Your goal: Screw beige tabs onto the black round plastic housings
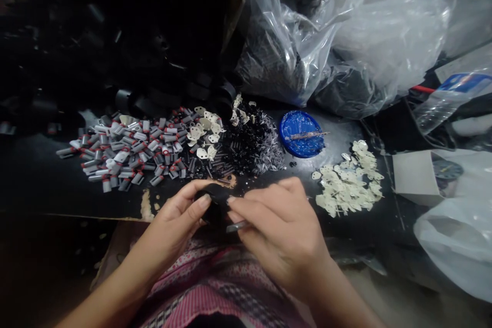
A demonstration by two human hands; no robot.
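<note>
My left hand point(183, 211) is closed on a black, rounded plastic part point(216, 205), thumb on top, just over the table's near edge. At its right side my right hand point(282, 225) pinches a small grey piece point(237, 226), whose kind I cannot make out. The right fingertips are close against the black part; whether they touch it is hard to see. Beyond the hands lie a heap of grey cylinders with red ends point(134, 148), a patch of small springs point(221, 165), and a pile of tiny black parts and grey pins point(265, 148).
A blue lid point(302, 134) smeared with paste carries a thin stick point(307, 136). Cream-coloured flat plates point(351, 182) are heaped to the right, others point(205, 133) near the middle. Plastic bags point(284, 56), a clear bottle point(446, 100) and a white box point(417, 177) stand around.
</note>
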